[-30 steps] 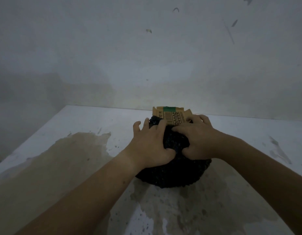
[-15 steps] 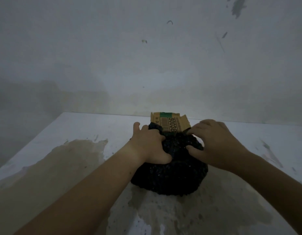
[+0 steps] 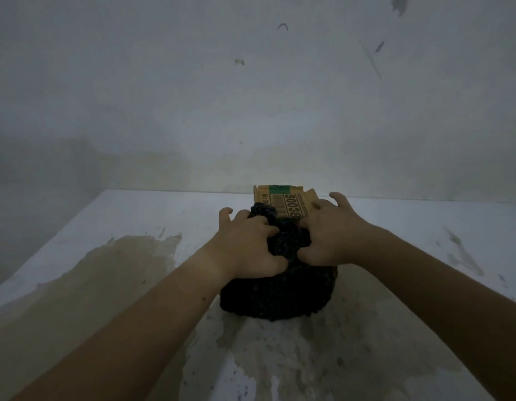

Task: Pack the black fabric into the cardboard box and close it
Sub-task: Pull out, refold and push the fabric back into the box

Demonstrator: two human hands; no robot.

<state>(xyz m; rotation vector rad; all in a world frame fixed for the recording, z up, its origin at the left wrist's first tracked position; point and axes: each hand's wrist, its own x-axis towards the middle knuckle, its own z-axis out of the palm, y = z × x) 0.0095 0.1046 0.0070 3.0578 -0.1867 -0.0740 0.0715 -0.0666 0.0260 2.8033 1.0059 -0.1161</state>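
A bulky heap of black fabric (image 3: 280,296) sits at the middle of the white table and covers most of the cardboard box (image 3: 283,199). Only the box's far flap shows, brown with a green stripe and printed digits. My left hand (image 3: 248,247) grips the top left of the fabric, fingers dug into it. My right hand (image 3: 332,238) grips the top right of the fabric next to the flap, with its outer fingers lifted. Whether the fabric lies inside the box is hidden.
The white table (image 3: 424,227) carries a large brownish stain (image 3: 106,273) at the left and speckled marks in front. A grey scuffed wall (image 3: 251,96) rises right behind the table's far edge.
Both hands have bunched the fabric's top together and shifted slightly toward the box flap. The right hand has moved in from the fabric's right side, and more of the flap shows.
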